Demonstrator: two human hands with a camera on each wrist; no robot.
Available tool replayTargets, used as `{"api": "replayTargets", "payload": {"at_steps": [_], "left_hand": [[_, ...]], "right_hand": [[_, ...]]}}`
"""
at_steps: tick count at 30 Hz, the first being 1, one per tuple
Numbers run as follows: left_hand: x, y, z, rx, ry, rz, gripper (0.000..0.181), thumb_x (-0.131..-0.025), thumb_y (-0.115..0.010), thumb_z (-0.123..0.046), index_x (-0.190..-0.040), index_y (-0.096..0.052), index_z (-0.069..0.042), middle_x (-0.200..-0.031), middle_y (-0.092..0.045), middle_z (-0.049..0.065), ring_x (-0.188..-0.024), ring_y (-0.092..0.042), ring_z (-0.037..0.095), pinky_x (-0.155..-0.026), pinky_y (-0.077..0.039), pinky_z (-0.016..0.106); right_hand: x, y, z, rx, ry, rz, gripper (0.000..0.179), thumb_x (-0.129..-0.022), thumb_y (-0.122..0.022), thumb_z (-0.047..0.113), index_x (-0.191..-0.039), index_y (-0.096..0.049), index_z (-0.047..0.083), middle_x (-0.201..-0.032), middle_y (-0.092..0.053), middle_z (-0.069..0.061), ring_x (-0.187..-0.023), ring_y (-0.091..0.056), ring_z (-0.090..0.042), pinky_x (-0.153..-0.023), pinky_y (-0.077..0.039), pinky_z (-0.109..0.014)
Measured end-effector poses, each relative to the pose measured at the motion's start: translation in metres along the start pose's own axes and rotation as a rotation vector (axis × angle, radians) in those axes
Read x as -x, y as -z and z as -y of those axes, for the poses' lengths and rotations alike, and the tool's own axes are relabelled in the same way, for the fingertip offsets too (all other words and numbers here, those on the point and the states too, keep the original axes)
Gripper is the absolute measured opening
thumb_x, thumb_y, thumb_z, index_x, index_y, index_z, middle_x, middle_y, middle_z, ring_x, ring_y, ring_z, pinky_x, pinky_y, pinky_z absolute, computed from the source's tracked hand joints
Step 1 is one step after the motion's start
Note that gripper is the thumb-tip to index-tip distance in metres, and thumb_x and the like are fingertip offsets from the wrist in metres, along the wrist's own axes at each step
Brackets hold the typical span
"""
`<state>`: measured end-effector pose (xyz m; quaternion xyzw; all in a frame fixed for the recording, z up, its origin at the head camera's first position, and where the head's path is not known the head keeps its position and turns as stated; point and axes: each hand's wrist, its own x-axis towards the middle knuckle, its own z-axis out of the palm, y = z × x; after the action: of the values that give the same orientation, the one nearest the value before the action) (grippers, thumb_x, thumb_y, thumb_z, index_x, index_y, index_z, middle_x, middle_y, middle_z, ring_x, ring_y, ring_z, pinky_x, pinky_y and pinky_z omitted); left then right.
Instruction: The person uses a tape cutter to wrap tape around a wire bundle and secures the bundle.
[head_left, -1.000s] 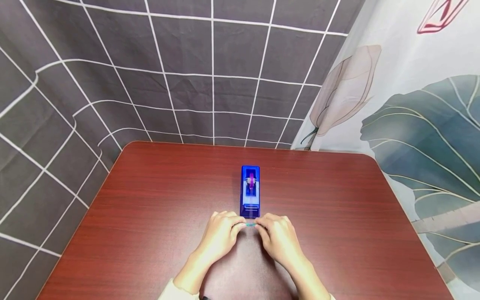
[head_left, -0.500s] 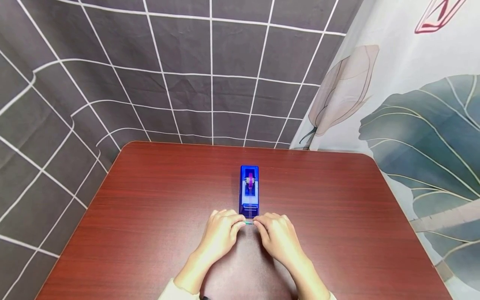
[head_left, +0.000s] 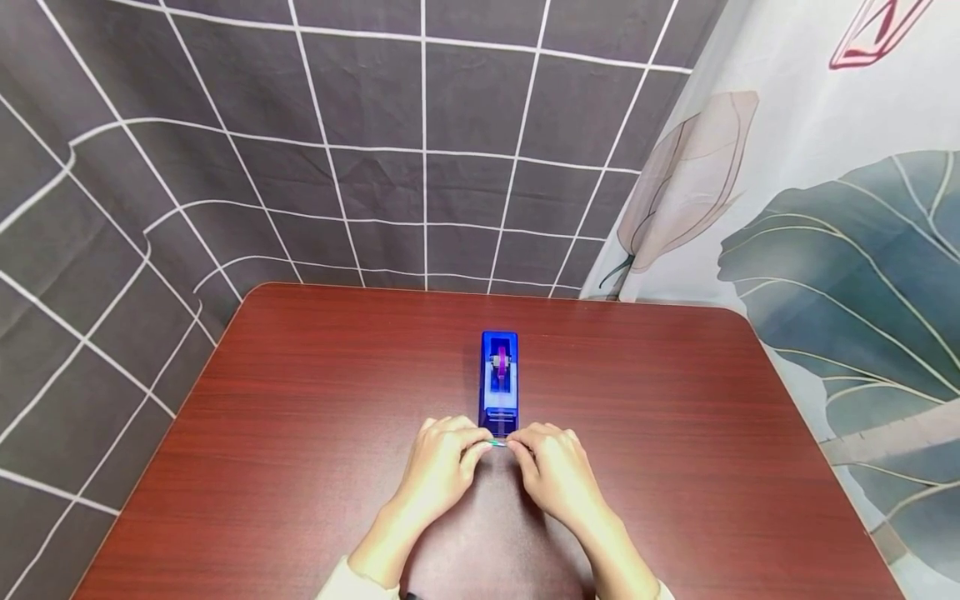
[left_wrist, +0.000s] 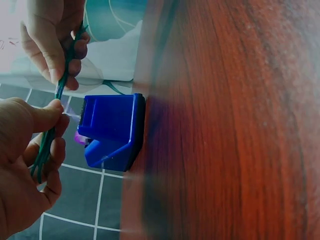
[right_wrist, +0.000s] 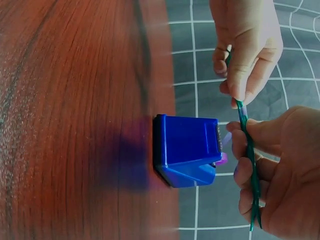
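Note:
A blue tape dispenser (head_left: pixel 491 400) stands on the table with its serrated cutter facing the hands. Just in front of it, my left hand (head_left: pixel 442 467) and right hand (head_left: pixel 558 471) pinch a bundle of thin green strands (right_wrist: pixel 254 180) between thumbs and fingers, fingertips close together. In the left wrist view the bundle's loose ends fan out below the left hand (left_wrist: pixel 25 145). A short strip of clear tape (right_wrist: pixel 226 138) reaches from the cutter to the bundle's middle, where a shiny patch shows between the two thumbs. Fingers hide parts of the strands.
The reddish-brown wooden table (head_left: pixel 315 375) spreads around the hands. A grey curtain with white grid lines (head_left: pixel 375 183) hangs behind and to the left, and a white leaf-print curtain (head_left: pixel 795 267) at the right.
Both hands have edged slightly toward the dispenser with the green bundle, and the right fingertips have shifted a little left. The dispenser stays in place.

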<state>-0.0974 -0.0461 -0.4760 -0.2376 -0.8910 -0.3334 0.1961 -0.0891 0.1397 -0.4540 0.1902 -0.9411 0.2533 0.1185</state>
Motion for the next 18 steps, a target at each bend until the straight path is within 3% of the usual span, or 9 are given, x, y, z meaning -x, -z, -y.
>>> {"api": "replayTargets", "payload": {"at_steps": [8, 18], "left_hand": [[-0.0009, 0.0016, -0.0008, 0.01, 0.016, -0.008, 0.007, -0.083, -0.082, -0.015, -0.087, -0.08, -0.019, -0.081, -0.071, -0.01, -0.073, -0.065, 0.009, -0.07, -0.041, 0.032], [-0.0018, 0.0022, -0.0034, 0.029, 0.135, 0.041, 0.004, -0.085, -0.08, -0.019, -0.088, -0.078, -0.021, -0.077, -0.065, -0.013, -0.066, -0.053, 0.003, -0.07, -0.04, 0.031]], "right_hand": [[0.0009, -0.0021, -0.0009, -0.027, -0.029, -0.025, 0.004, -0.087, -0.076, 0.007, -0.09, -0.077, 0.009, -0.084, -0.072, 0.001, -0.082, -0.066, -0.018, -0.071, -0.044, -0.038], [0.0003, -0.002, -0.0015, -0.034, 0.011, -0.075, 0.007, -0.084, -0.078, 0.005, -0.089, -0.078, 0.009, -0.081, -0.07, 0.004, -0.078, -0.065, -0.015, -0.069, -0.043, -0.036]]}}
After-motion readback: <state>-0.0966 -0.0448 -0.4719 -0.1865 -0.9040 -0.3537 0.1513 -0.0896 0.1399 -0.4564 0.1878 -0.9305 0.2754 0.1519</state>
